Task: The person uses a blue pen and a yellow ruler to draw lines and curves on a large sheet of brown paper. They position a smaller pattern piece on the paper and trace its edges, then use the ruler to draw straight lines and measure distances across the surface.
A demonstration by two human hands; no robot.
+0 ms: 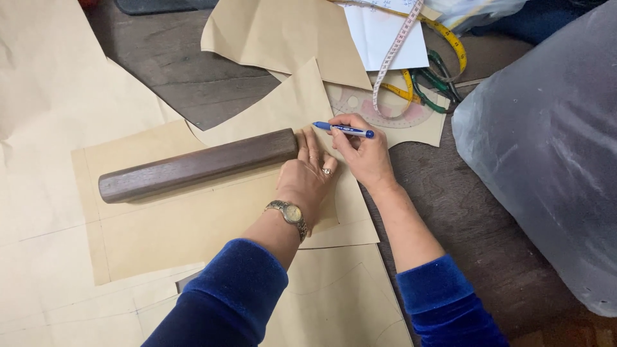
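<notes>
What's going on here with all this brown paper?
A person in blue velvet sleeves is bent over sheets of tan pattern paper on a dark wooden table. The left hand, with a wristwatch and rings, presses flat on the paper beside the end of a long dark wooden block lying on it. The right hand holds a blue pen at the paper's edge. A measuring tape, clear curve template and green-handled scissors lie behind.
</notes>
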